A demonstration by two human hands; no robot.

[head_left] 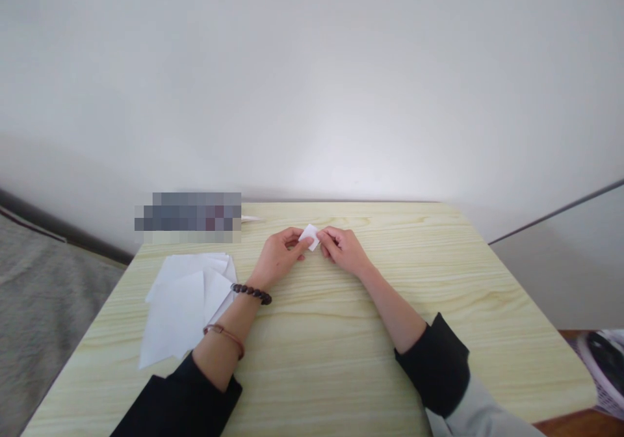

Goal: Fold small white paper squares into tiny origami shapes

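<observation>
I see the left hand [279,255] and right hand [344,250] meet mid-frame, each grip pinched on the small white paper [310,235] right between them.

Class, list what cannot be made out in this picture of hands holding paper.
All head view.
The small paper piece is tiny and partly covered by the left hand and right hand; folds unreadable.
The pixelated patch hides whatever sits at the far edge of the table.
The dark object at lower right is cut off by the frame.
</observation>
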